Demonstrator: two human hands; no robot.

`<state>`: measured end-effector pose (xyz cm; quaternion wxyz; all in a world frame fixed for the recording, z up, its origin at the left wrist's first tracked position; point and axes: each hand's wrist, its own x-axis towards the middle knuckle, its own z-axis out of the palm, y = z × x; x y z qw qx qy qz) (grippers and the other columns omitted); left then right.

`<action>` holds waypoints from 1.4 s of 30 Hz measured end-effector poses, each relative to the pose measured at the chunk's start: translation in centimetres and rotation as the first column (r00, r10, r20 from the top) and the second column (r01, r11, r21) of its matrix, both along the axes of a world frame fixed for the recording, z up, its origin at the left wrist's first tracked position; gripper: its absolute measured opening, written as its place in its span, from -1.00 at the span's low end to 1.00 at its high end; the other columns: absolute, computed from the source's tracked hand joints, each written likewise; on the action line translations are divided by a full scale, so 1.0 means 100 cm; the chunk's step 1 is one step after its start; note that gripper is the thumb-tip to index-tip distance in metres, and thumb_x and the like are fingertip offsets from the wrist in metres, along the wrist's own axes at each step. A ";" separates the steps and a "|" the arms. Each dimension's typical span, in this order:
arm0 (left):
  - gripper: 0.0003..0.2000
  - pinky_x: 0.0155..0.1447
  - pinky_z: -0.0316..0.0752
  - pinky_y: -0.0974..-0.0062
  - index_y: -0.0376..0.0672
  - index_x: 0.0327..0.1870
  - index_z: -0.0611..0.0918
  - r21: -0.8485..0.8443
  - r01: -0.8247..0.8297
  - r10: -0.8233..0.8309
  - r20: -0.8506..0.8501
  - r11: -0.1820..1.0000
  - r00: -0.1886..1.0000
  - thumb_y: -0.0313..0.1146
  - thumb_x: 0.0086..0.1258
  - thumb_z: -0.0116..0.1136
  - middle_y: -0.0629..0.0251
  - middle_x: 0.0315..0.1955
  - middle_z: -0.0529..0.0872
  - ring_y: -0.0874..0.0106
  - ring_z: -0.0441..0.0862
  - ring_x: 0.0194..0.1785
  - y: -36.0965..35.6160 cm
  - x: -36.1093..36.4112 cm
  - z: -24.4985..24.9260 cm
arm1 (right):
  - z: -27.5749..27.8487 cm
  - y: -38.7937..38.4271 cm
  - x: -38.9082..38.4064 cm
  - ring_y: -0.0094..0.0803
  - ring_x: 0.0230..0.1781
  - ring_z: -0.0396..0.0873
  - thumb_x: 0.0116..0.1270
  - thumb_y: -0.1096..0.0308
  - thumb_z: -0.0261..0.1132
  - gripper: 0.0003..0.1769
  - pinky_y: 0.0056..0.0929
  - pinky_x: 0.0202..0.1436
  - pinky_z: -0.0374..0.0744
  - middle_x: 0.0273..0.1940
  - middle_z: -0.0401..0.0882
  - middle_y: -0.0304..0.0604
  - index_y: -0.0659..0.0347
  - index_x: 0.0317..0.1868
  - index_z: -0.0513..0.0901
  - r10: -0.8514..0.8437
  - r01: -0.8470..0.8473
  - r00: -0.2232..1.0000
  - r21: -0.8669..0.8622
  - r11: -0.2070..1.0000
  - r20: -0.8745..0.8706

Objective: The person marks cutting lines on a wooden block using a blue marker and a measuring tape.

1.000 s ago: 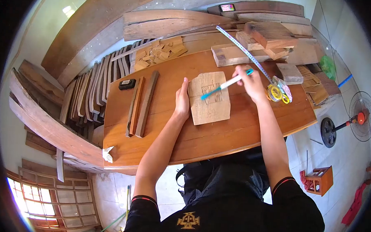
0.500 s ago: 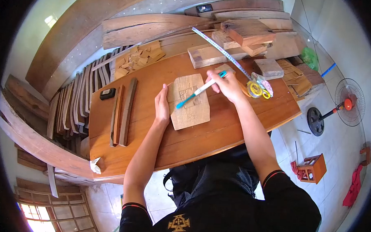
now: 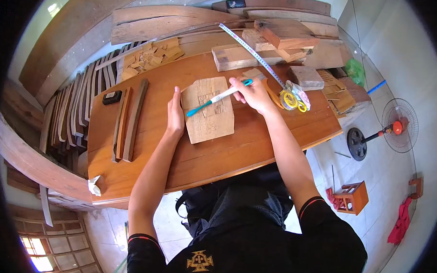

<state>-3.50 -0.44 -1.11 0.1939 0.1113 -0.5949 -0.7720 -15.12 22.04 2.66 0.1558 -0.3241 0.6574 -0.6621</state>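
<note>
A pale wooden board [image 3: 210,129] with carved and drawn marks lies on the table in front of me. My left hand [image 3: 176,113] rests along its left edge, fingers straight and together, thumb side toward the board. A slim teal-and-white toothbrush [image 3: 220,97] is pinched in my right hand [image 3: 251,94], which is above the board's upper right edge. The toothbrush slants down to the left across the carved patch, its teal head close over the board's left part.
Wooden strips [image 3: 135,121] and a black tape measure [image 3: 112,97] lie on the table [image 3: 247,147] to the left. At right are a pulled-out measuring tape [image 3: 252,53], yellow tape rolls [image 3: 288,99] and a wood block [image 3: 306,78]. Stacked planks [image 3: 287,33] line the back; a fan [image 3: 399,124] stands right.
The whole view has shifted, so the table appears further left. The toothbrush head has moved slightly up and toward the board's left edge. Both hands keep much the same pose.
</note>
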 end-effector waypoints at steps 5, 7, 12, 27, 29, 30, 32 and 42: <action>-0.32 0.19 0.38 0.45 -0.45 0.04 0.63 -0.177 -0.034 0.040 0.033 0.984 0.999 0.13 0.63 -0.30 0.17 -0.10 0.69 0.44 0.54 -0.05 0.001 0.006 0.004 | 0.000 -0.001 -0.008 -0.67 -0.70 0.29 0.51 0.09 0.22 -0.56 -0.60 -0.64 0.18 -0.67 0.43 -0.36 0.21 -0.49 0.61 -0.251 0.247 0.968 -0.126 0.961 -0.019; -0.31 0.18 0.37 0.46 -0.46 0.03 0.64 -0.154 -0.034 0.037 0.018 0.988 0.999 0.13 0.63 -0.31 0.18 -0.12 0.69 0.45 0.53 -0.06 0.001 0.003 0.003 | 0.003 -0.003 0.006 -0.67 -0.69 0.31 0.49 0.07 0.24 -0.51 -0.59 -0.64 0.19 -0.68 0.44 -0.35 0.22 -0.55 0.62 -0.085 0.087 0.996 0.045 0.995 -0.027; -0.32 0.18 0.37 0.47 -0.45 0.01 0.64 -0.174 -0.047 0.050 0.012 0.984 0.999 0.12 0.64 -0.32 0.21 -0.15 0.69 0.45 0.52 -0.07 -0.001 0.002 -0.001 | 0.007 -0.007 0.003 -0.66 -0.69 0.33 0.47 0.07 0.26 -0.51 -0.59 -0.61 0.25 -0.67 0.47 -0.32 0.25 -0.55 0.62 -0.305 0.310 0.951 -0.110 0.944 0.054; -0.31 0.12 0.40 0.47 -0.43 0.08 0.64 -0.234 -0.069 0.068 -0.014 0.970 0.998 0.12 0.65 -0.36 0.23 -0.18 0.70 0.48 0.52 -0.11 -0.001 0.004 0.009 | -0.001 -0.019 0.013 -0.69 -0.67 0.33 0.47 0.11 0.27 -0.58 -0.63 -0.62 0.23 -0.63 0.45 -0.38 0.18 -0.51 0.58 -0.256 0.269 0.962 -0.175 0.947 0.092; -0.31 0.18 0.40 0.47 -0.45 0.11 0.63 -0.308 -0.061 0.072 0.023 0.949 0.997 0.11 0.64 -0.35 0.20 -0.12 0.71 0.46 0.57 -0.05 -0.003 0.008 0.009 | -0.006 -0.014 0.003 -0.69 -0.65 0.35 0.47 0.08 0.28 -0.60 -0.64 -0.60 0.23 -0.60 0.48 -0.38 0.17 -0.46 0.63 -0.269 0.300 0.950 -0.225 0.927 0.155; -0.32 0.20 0.39 0.47 -0.45 0.11 0.63 -0.273 -0.037 0.040 0.006 0.961 0.999 0.10 0.64 -0.34 0.18 -0.09 0.71 0.45 0.57 -0.02 -0.002 0.008 0.009 | -0.006 -0.011 0.004 -0.69 -0.65 0.34 0.46 0.07 0.28 -0.60 -0.64 -0.60 0.23 -0.60 0.48 -0.38 0.17 -0.46 0.63 -0.204 0.223 0.969 -0.137 0.965 0.140; -0.34 0.26 0.38 0.47 -0.46 0.11 0.62 -0.198 0.010 -0.016 -0.029 0.980 0.999 0.08 0.64 -0.32 0.15 -0.03 0.72 0.44 0.59 0.04 -0.002 0.007 0.010 | -0.006 -0.006 0.007 -0.69 -0.66 0.34 0.45 0.05 0.29 -0.59 -0.64 -0.60 0.23 -0.60 0.48 -0.39 0.17 -0.46 0.64 -0.060 0.055 0.990 0.045 0.997 0.129; -0.45 0.14 0.39 0.50 -0.40 0.13 0.64 -0.319 -0.015 -0.003 -0.057 0.948 0.998 -0.02 0.63 -0.18 0.23 -0.15 0.70 0.50 0.51 -0.08 0.004 0.017 0.026 | -0.002 0.001 0.001 -0.63 -0.66 0.34 0.50 0.15 0.24 -0.63 -0.56 -0.59 0.32 -0.64 0.39 -0.37 0.20 -0.44 0.57 -0.151 0.150 0.988 -0.074 0.986 -0.009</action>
